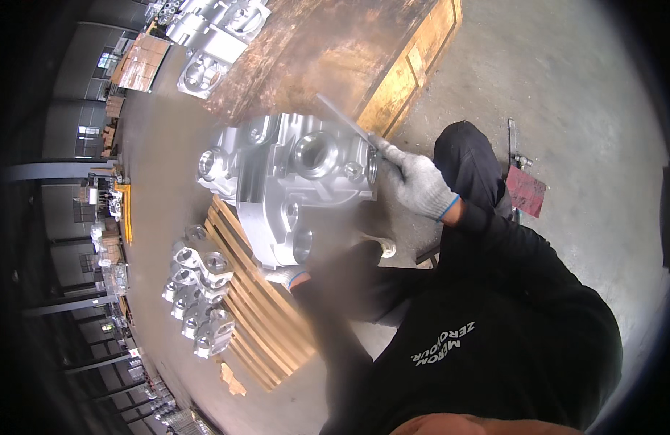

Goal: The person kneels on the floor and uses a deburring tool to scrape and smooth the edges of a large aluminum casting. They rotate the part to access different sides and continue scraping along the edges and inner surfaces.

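Note:
A large silvery aluminium casting [270,181] with several round bores stands tilted in front of me, by the near end of the worn wooden table [306,65]. My left hand [283,275], in a pale knit glove, grips the casting's lower edge; its fingertips are hidden by the metal. My right hand [418,181], gloved the same with a blue cuff, is closed round the end of a long thin file [341,114]. The file slants up and left past the casting's upper right edge, somewhat blurred. What it touches there I cannot tell.
More castings [215,43] stand on the table's far left. A slatted wooden pallet [255,304] lies below, beside several stacked castings [201,290] on the floor. At right, a red sheet [526,191] lies by a metal bar [512,138]. My knee [465,156] is close to my right hand.

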Available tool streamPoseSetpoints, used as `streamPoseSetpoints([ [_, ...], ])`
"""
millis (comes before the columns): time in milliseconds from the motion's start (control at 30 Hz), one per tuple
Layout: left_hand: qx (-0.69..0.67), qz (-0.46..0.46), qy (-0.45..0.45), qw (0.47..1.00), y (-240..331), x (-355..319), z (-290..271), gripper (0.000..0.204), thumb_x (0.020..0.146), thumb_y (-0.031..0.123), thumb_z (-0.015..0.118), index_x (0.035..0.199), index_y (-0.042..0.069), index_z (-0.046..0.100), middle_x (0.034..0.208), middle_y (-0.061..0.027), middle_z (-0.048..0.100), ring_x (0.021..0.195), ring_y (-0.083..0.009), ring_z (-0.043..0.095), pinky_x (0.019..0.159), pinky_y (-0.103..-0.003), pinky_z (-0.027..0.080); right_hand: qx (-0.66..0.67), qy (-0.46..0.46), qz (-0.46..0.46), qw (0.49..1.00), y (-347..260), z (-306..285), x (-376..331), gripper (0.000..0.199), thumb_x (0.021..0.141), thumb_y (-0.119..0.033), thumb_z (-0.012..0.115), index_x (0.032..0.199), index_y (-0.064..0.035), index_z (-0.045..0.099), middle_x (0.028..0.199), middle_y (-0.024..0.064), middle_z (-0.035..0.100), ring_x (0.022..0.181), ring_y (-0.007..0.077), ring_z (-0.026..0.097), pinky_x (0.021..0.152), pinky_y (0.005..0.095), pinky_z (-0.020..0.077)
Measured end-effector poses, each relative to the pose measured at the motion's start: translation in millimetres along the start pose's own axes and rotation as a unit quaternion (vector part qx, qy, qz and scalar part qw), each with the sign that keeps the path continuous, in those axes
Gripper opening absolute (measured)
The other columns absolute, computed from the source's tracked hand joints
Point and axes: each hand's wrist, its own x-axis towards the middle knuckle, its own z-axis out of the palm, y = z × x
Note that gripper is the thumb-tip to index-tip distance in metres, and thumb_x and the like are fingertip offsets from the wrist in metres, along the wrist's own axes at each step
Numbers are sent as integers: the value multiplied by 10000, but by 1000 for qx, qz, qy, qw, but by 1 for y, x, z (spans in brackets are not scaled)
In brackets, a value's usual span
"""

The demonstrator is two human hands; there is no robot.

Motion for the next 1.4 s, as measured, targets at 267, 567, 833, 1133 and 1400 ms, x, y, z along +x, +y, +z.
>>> streamPoseSetpoints([
  [267, 60, 33, 49, 996, -3, -13, 4, 693, 944, 528, 538, 1446, 54, 592, 1431, -145, 636, 1285, -366, 624, 1098, -516, 502, 50, -26, 30, 998, -23, -8, 33, 485, 1032, -23, 550, 1515, 4, 510, 1305, 272, 690, 1227, 310, 693, 1019, 348, 537],
  [567, 98, 49, 28, 994, 1, 7, -25, 691, 963, 536, 511, 1460, 61, 580, 1440, -141, 629, 1291, -362, 621, 1093, -512, 507, 202, -56, 86, 974, 3, -5, 19, 492, 1057, -9, 513, 1548, 14, 490, 1263, 101, 684, 1187, 123, 607, 1065, 286, 470],
  [833, 128, 65, 14, 990, 2, 28, -49, 689, 981, 543, 488, 1472, 67, 569, 1449, -138, 624, 1296, -358, 618, 1089, -509, 512, 226, -87, 126, 962, -16, -22, 25, 497, 1065, -43, 517, 1559, -2, 483, 1086, 64, 660, 894, 88, 628, 831, 294, 554],
  [1133, 124, 48, -13, 991, 1, 41, -63, 687, 998, 553, 459, 1488, 81, 559, 1468, -128, 610, 1305, -349, 614, 1082, -511, 517, 151, -119, 91, 977, -22, -32, 29, 531, 1005, -21, 583, 1530, -72, 532, 1114, 210, 747, 770, 222, 757, 780, 333, 613],
  [1400, 130, 55, -7, 990, -11, 38, -41, 680, 997, 546, 468, 1483, 81, 563, 1456, -126, 618, 1290, -350, 621, 1074, -514, 519, 5, -99, -58, 993, 6, -51, 35, 552, 972, -68, 654, 1513, -119, 558, 1010, 253, 727, 864, 414, 728, 730, 454, 592],
])
